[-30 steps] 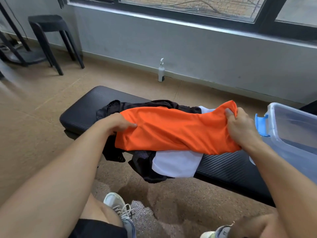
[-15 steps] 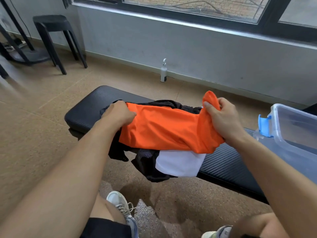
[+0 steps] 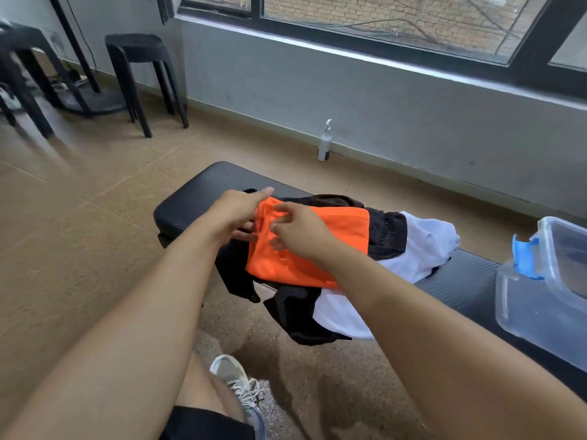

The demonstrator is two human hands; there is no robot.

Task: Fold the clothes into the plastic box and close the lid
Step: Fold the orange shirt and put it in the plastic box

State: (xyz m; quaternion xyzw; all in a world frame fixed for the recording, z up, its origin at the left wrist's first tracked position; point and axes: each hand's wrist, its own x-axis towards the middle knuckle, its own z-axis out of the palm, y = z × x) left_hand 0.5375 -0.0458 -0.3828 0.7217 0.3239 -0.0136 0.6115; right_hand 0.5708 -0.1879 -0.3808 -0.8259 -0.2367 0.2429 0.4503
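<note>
An orange garment (image 3: pixel 333 236) lies folded in half on top of a black garment (image 3: pixel 387 233) and a white one (image 3: pixel 422 246), all piled on a black padded bench (image 3: pixel 197 198). My left hand (image 3: pixel 232 214) rests at the orange garment's left edge, thumb and index finger spread wide. Over the left part of the orange fold is my right hand (image 3: pixel 301 230), fingers apart and holding nothing. The clear plastic box (image 3: pixel 540 306) with a blue latch (image 3: pixel 524 258) stands on the bench at the far right, partly cut off by the frame.
Black and white cloth hangs over the bench's near edge. A white pump bottle (image 3: pixel 324 144) stands on the floor by the wall. Black stools (image 3: pixel 136 49) are at the back left. My shoe (image 3: pixel 238 379) is on the floor below the bench.
My right hand carried the orange garment's right end over to the left end, folding it in half, then let go. The view has shifted so that the pile sits further right.
</note>
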